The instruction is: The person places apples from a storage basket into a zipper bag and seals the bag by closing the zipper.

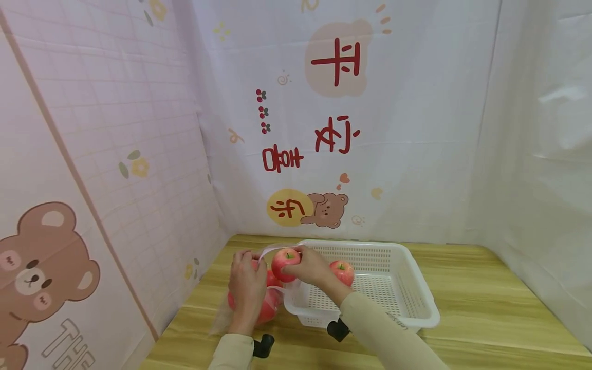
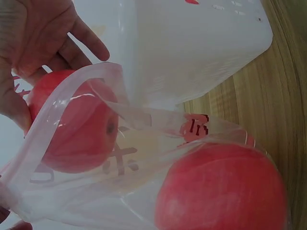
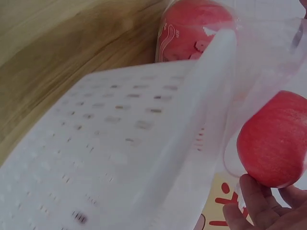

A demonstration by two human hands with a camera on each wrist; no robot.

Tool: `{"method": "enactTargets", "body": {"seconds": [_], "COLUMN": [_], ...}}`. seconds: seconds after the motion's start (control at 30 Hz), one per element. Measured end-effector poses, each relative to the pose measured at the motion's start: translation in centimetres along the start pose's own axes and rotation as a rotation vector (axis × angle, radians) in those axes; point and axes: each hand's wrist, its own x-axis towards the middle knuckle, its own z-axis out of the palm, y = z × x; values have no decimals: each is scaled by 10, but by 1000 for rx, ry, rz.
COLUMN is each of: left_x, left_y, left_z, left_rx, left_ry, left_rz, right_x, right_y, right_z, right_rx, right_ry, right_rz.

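My right hand holds a red apple by its side, at the mouth of a clear plastic bag. In the right wrist view, its fingers lie against the apple. The left hand grips the bag's edge, with only bits of its fingers showing in the left wrist view. More red apples lie inside the bag, partly hidden by the left hand. Another apple sits in the white plastic basket, behind the right forearm.
The perforated basket stands on the wood-grain table, just right of the bag. Its near left rim comes close to the bag's opening. White printed curtains close off the back and sides.
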Motion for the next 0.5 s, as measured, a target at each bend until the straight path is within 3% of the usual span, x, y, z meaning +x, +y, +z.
{"method": "enactTargets", "body": {"seconds": [0.33, 0.5], "left_x": [0, 3], "left_y": [1, -1], "left_z": [2, 1], "left_rx": [-2, -5], "left_ry": [28, 55], "left_rz": [27, 28], "right_x": [6, 7], "right_y": [-9, -14], "right_z": [18, 22], "right_rx": [26, 84], "right_ry": [34, 45], "right_rz": [-7, -95]}}
